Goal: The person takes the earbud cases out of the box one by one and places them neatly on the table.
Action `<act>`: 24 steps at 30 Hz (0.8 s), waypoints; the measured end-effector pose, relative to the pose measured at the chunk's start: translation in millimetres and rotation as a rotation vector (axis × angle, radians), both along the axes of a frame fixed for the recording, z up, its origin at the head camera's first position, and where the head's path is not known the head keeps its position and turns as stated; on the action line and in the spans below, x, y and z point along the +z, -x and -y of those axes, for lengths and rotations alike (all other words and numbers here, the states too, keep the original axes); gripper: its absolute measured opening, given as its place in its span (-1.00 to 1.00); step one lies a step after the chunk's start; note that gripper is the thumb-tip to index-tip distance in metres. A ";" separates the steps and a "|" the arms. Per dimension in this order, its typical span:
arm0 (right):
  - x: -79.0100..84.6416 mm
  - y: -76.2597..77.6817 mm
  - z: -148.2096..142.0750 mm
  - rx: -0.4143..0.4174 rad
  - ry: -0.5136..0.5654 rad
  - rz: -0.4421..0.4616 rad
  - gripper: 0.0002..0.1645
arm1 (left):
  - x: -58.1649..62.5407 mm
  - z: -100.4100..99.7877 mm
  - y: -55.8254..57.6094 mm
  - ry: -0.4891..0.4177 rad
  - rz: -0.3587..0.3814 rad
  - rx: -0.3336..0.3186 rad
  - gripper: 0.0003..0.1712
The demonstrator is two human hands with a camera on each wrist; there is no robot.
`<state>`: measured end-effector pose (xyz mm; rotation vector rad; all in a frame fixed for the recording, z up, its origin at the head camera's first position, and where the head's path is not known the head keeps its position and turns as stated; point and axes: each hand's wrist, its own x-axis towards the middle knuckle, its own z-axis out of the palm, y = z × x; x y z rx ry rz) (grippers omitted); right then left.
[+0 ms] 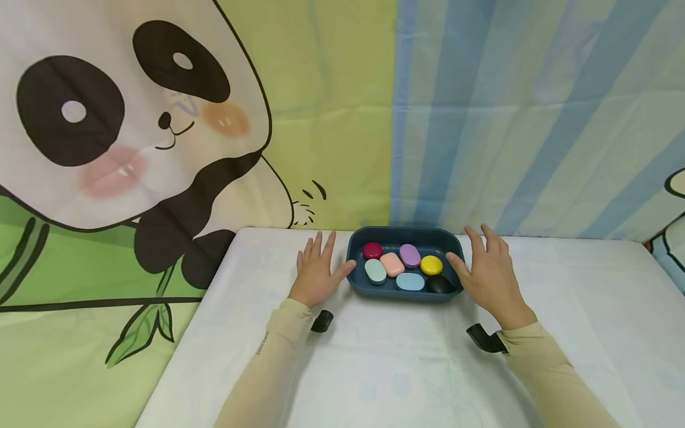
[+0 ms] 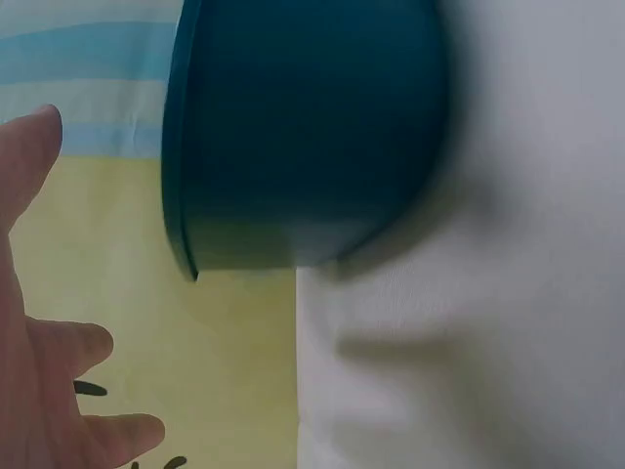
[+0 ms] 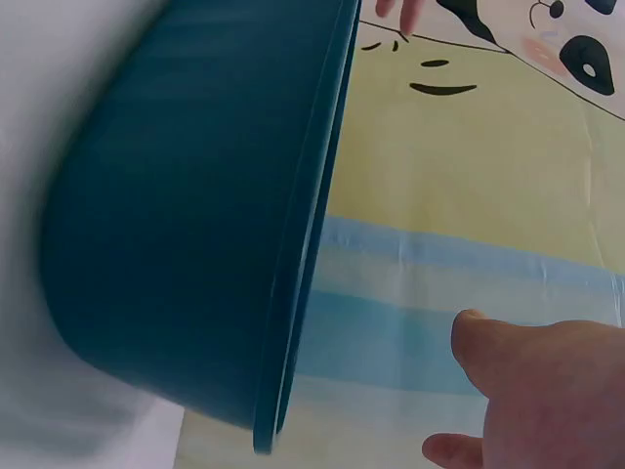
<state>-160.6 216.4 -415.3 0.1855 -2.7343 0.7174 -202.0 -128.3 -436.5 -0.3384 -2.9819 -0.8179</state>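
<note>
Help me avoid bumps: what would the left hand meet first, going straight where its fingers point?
The left hand would likely meet the yellow backdrop, passing beside the tray; depth is unclear.

A person's beige-sleeved left forearm point(image 1: 267, 362) and beige-sleeved right forearm point(image 1: 551, 371) reach forward, angling inward. The bare left hand point(image 1: 317, 276) spreads its straightened fingers point(image 1: 328, 245), thumb point(image 1: 344, 271) stretched toward the bare right hand point(image 1: 489, 276), whose loosely extended fingers point ahead while its own thumb juts inward; the backs of both hands show from above.
</note>
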 end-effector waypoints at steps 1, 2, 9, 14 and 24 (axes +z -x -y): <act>-0.1 0.7 2.0 0.007 0.003 -0.004 -0.17 | -1.0 -2.2 -0.4 -0.009 0.004 -0.002 0.05; -0.2 1.5 3.9 0.014 0.005 -0.010 -0.18 | -2.3 -4.5 -0.4 -0.012 0.002 -0.004 0.05; -1.6 9.0 20.1 0.026 0.023 -0.016 -0.20 | -11.5 -22.3 -1.7 -0.061 0.041 -0.018 0.03; -5.5 13.4 30.4 0.027 0.036 -0.002 -0.20 | -15.7 -34.1 -3.0 -0.108 0.036 -0.009 0.04; -13.6 21.7 50.6 0.066 0.085 0.015 -0.22 | -30.0 -46.2 -3.1 -0.126 0.016 0.015 0.29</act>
